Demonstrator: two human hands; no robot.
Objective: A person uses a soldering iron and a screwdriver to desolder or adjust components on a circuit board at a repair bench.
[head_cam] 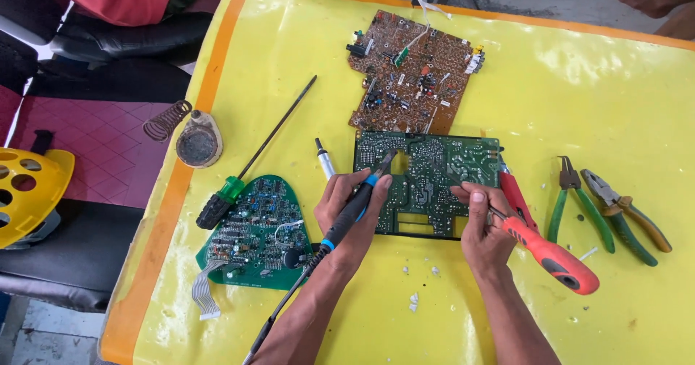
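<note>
While both hands grip tools, soldering iron (352, 213) meets green circuit board (434, 173).

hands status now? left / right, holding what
Left hand: closed on the soldering iron, tip on the green circuit board.
Right hand: closed on the red-handled pliers, at the board's right edge.

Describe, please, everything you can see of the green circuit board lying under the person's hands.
The green circuit board is rectangular and lies flat, solder side up, on the yellow table cover. Pale traces cover it, with a cutout near its top edge and yellowish openings along the bottom. The soldering iron in the left hand tips onto its upper left part; the right hand rests at its right edge. A brown board lies just above it.
</note>
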